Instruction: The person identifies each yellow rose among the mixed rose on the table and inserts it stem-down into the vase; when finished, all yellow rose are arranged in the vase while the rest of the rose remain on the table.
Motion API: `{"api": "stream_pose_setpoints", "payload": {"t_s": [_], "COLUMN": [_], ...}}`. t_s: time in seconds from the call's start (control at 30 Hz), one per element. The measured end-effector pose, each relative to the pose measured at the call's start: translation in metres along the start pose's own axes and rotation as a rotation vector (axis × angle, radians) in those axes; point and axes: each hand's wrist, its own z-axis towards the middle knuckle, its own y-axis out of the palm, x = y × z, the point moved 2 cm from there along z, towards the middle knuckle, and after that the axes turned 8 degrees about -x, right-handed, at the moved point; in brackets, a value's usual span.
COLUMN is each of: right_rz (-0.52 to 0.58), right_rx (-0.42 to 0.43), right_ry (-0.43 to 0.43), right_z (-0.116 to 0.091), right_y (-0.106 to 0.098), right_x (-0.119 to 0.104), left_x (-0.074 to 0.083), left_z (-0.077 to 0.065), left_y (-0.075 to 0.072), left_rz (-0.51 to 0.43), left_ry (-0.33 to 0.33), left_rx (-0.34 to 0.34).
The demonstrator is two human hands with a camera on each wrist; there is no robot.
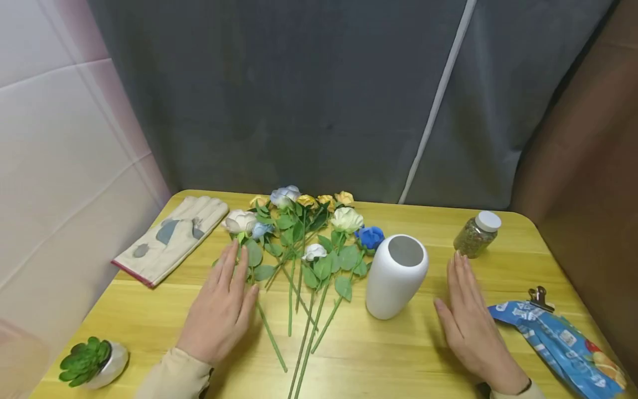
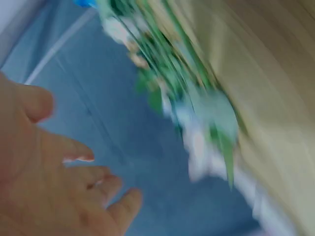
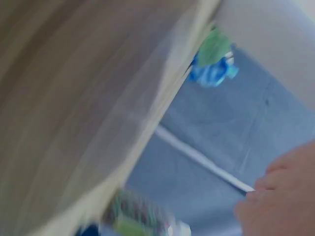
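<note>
In the head view my left hand [image 1: 219, 310] is held with straight fingers beside several artificial flowers, its fingertips near a whitish bloom [image 1: 241, 221]. Nothing is in its grasp. My right hand [image 1: 471, 327] also has straight fingers and holds nothing; its fingertips are near a clear jar [image 1: 473, 238] with a white lid and dried bits inside. Between the hands a white vase [image 1: 397, 277] stands upright. Left of it lie loose stems with a blue rose [image 1: 370, 237], a pale green-white rose [image 1: 347, 220] and yellow blooms [image 1: 344, 198]. Both wrist views are blurred.
A pair of cream work gloves [image 1: 171, 238] lies at the back left of the wooden table [image 1: 349, 366]. Front left stands a potted succulent [image 1: 94, 363]. At the right lies a blue snack bag [image 1: 563, 343] with a binder clip [image 1: 540, 299]. A dark curtain [image 1: 299, 100] hangs behind.
</note>
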Motion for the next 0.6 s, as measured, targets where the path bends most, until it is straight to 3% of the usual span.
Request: {"api": "stream_pose_setpoints", "payload": {"t_s": [0.07, 0.13, 0.27, 0.33, 0.43, 0.6], "right_rz": [0.178, 0.369, 0.639, 0.708, 0.728, 0.713], "right_rx": [-0.006, 0.003, 0.023, 0.017, 0.012, 0.022], "right_ry": [0.013, -0.004, -0.089, -0.113, -0.115, -0.114], "right_z": [0.005, 0.013, 0.032, 0.041, 0.048, 0.049], "right_y": [-0.005, -0.011, -0.019, -0.020, -0.019, -0.017], "right_x": [-0.006, -0.013, -0.024, -0.028, -0.032, -0.033], "left_x": [0.001, -0.004, -0.025, -0.036, -0.045, -0.049], "left_z": [0.015, 0.035, 0.080, 0.097, 0.112, 0.124], "left_y": [0.001, 0.005, 0.024, 0.037, 0.054, 0.068], "left_rz": [-0.139, -0.357, -0.889, -1.080, -1.245, -1.292], "left_ry": [-0.035, -0.120, -0.402, -0.533, -0.661, -0.733], "left_rx": [-0.034, -0.114, -0.263, -0.293, -0.321, -0.333]}}
